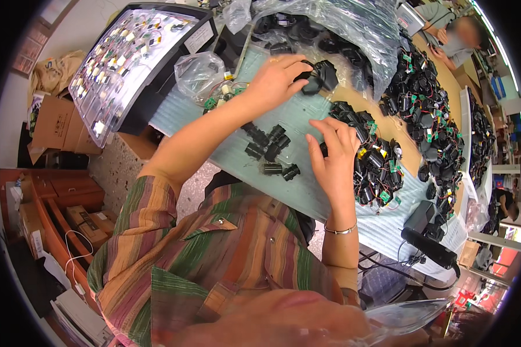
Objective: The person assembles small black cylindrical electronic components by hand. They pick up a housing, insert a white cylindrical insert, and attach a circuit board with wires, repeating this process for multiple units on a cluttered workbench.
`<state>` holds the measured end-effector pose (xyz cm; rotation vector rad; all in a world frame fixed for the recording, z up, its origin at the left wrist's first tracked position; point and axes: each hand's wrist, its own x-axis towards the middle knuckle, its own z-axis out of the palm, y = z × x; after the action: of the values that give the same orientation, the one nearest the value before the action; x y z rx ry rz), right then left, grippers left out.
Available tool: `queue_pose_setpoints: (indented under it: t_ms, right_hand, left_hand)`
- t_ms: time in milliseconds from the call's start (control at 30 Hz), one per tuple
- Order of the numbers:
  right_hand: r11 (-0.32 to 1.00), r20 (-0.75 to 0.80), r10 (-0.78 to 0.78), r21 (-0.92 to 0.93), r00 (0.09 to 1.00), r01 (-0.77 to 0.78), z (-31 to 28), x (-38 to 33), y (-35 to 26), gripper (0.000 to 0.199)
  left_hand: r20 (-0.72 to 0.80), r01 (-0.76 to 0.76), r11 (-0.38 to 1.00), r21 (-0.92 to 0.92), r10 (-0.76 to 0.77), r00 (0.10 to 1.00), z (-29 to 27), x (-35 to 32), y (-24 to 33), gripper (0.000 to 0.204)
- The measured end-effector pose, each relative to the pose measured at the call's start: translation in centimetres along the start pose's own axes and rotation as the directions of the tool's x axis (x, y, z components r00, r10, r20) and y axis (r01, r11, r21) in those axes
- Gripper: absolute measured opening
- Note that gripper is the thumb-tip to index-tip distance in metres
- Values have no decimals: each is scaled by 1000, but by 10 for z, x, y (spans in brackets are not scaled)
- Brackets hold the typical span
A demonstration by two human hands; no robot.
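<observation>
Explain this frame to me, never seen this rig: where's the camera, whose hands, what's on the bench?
There is no machine here. A person wears a wide fisheye camera on the head, looking down, so the edges bend and the person's striped shirt fills the bottom.

The left hand reaches far forward and grips a black plastic part beside a clear plastic bag of similar parts. The right hand rests, fingers spread, at the edge of a pile of black wired parts; whether it holds one cannot be told.

Between the hands, a few small black parts lie loose on the pale green mat. At far left stands a tilted clear tray of small components. Another person works at the far end.
</observation>
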<state>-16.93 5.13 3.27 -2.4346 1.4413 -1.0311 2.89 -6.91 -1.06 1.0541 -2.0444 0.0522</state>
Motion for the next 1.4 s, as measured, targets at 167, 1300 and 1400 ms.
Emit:
queue_pose_setpoints:
  t_ms: [167, 1300, 1400]
  right_hand:
    - [982, -13, 87, 172, 996, -83, 5, 15, -6, 41]
    - [427, 418, 58, 811, 907, -401, 86, 109, -8, 27]
    - [324, 408, 173, 836, 896, -443, 71, 96, 5, 25]
  left_hand:
    - [223, 503, 574, -646, -489, 843, -28, -20, 34, 25]
    - [276, 373, -87, -924, -827, 490, -127, -151, 18, 31]
    - [262, 402, -39, -915, -814, 518, -121, -146, 14, 31]
